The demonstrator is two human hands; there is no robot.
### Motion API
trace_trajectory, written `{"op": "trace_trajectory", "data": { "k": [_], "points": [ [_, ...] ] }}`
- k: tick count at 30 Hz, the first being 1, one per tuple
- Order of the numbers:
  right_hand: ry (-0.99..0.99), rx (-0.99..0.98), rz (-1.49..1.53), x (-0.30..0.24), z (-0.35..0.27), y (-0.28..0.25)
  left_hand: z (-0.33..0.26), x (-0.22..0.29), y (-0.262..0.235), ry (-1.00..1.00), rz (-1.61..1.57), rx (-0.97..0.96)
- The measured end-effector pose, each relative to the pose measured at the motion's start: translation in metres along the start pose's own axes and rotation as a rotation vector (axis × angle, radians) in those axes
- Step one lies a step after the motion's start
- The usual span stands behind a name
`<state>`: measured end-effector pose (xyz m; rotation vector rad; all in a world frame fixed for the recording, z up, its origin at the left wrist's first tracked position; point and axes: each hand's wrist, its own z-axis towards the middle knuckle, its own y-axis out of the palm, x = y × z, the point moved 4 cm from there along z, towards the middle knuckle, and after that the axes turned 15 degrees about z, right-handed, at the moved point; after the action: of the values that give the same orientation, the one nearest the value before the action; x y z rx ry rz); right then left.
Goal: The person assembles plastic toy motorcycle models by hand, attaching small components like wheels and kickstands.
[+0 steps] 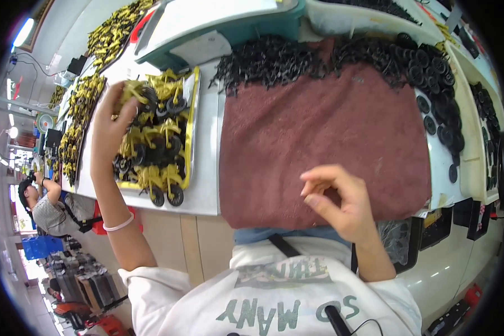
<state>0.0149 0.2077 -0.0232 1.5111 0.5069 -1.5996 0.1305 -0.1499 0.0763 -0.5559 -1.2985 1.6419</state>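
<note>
My left hand [111, 120] is raised over the far left part of a yellow-rimmed tray [191, 140]. Its fingers are closed on a yellow plastic part with black wheels [135, 92]. More yellow wheeled parts [151, 137] fill the tray in rows. Above the near right part of a reddish-brown cloth [319, 123] hovers my right hand [344, 204], its fingers loosely curled, with a gap between thumb and forefinger. Nothing shows in it.
Small black plastic pieces [269, 61] are heaped along the cloth's far edge, and black wheels [439, 106] lie at its right. Behind stands a teal bin [224, 33]. A cream tray [470, 129] is at far right. A person [50, 207] is at the left.
</note>
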Motion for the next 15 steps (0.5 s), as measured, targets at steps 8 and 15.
{"op": "trace_trajectory", "data": {
  "k": [8,15],
  "points": [
    [0.037,-0.029,-0.029,-0.006,-0.001,-0.006,0.009,0.001,0.023,-0.038,0.474,-0.319],
    [0.057,-0.074,0.006,-0.008,0.002,-0.006,0.034,0.007,0.0,0.008,0.272,-0.659]
  ]
}}
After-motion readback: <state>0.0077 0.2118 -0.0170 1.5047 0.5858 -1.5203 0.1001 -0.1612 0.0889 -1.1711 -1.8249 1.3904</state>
